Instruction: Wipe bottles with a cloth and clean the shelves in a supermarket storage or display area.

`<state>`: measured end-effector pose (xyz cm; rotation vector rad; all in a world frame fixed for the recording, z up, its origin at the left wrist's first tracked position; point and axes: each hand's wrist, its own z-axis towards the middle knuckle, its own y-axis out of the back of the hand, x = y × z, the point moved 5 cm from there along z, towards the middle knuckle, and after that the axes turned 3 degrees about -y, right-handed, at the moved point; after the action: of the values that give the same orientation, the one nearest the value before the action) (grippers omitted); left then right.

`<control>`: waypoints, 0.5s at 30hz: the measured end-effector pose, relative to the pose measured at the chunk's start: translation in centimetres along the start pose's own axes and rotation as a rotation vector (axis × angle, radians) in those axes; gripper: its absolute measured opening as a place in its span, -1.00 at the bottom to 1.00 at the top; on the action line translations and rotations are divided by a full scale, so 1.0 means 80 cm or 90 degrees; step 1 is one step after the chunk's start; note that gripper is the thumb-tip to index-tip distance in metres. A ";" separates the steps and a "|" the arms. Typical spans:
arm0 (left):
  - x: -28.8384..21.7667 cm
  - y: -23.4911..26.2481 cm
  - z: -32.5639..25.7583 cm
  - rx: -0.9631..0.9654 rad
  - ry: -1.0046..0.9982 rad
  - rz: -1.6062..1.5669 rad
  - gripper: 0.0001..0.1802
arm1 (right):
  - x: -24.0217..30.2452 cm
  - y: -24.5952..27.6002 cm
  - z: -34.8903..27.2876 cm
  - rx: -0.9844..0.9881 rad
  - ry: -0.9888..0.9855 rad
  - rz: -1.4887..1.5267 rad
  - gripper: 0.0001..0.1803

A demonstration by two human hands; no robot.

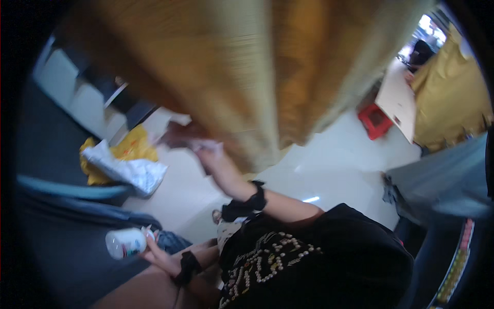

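At the lower left, my left hand [160, 257] grips a white plastic bottle [122, 243] near one end, over a dark blue surface. The bottle lies tilted sideways and has small coloured print. My right arm stretches out toward a large orange-gold curtain [257, 77]. Motion smears my right hand [208, 150], so its fingers are not distinct. A pale pinkish patch shows there, beside a dark brown blur; I cannot make out what either is. The hand overlaps the curtain's lower left edge; whether it touches the cloth is unclear.
White and yellow plastic bags [126, 167] lie at the left, by pale boxes [59, 74]. A red stool [374, 122] stands beside a light tabletop [399, 100] at the far right. Grey-blue cloth [442, 172] hangs at right. The floor [339, 175] is pale and glossy.
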<state>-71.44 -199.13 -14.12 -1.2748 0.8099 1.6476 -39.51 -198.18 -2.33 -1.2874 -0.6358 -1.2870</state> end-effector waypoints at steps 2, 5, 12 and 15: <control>-0.013 -0.018 0.005 -0.054 -0.040 -0.012 -0.53 | -0.026 0.048 0.032 -0.016 -0.011 -0.113 -0.69; -0.002 -0.003 0.042 -0.086 -0.059 -0.021 -0.41 | -0.062 0.037 0.027 -0.098 0.029 -0.544 -0.71; 0.004 0.146 0.092 -0.154 -0.086 0.103 -0.69 | -0.014 0.055 0.046 -0.220 0.448 -0.330 -0.66; 0.020 0.223 0.129 -0.158 -0.080 0.207 -0.68 | -0.025 0.010 0.071 -0.320 0.616 -0.246 -0.64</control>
<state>-91.96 -196.82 -13.26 -1.2376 0.7833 2.1206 -37.62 -192.48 -3.02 -0.7558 0.1640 -2.2536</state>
